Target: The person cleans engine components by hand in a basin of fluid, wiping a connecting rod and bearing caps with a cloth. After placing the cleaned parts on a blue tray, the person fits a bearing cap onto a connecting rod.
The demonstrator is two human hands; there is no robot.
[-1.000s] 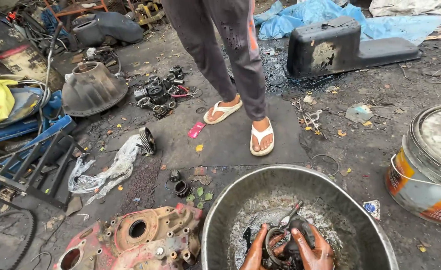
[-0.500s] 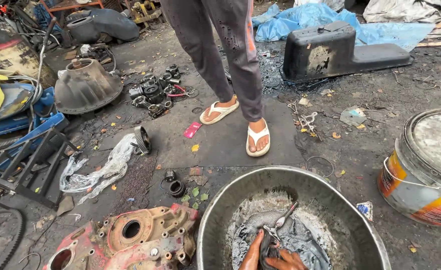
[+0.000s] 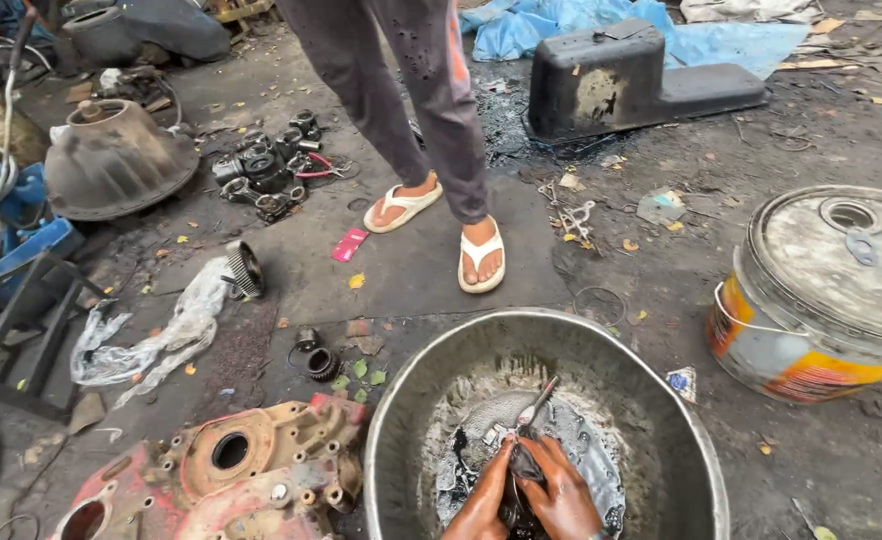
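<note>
Hands: left hand (image 3: 483, 500) and right hand (image 3: 564, 495) clasped together on small dark metal part (image 3: 523, 465) in basin (image 3: 651, 375); likely heavy, rigid, oil-slick; best gripped around its body.

floor: oil-stained dirt ground (image 3: 411, 270) | light: flat daylight | backdrop: blue tarp (image 3: 601, 25)

one basin (image 3: 681, 420), one drum (image 3: 821, 300), perhaps two gears (image 3: 246, 268).

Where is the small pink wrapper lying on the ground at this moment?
In the head view the pink wrapper lies left of centre on the dark ground, just left of the standing person's white sandal and right of the toothed gear.
</note>
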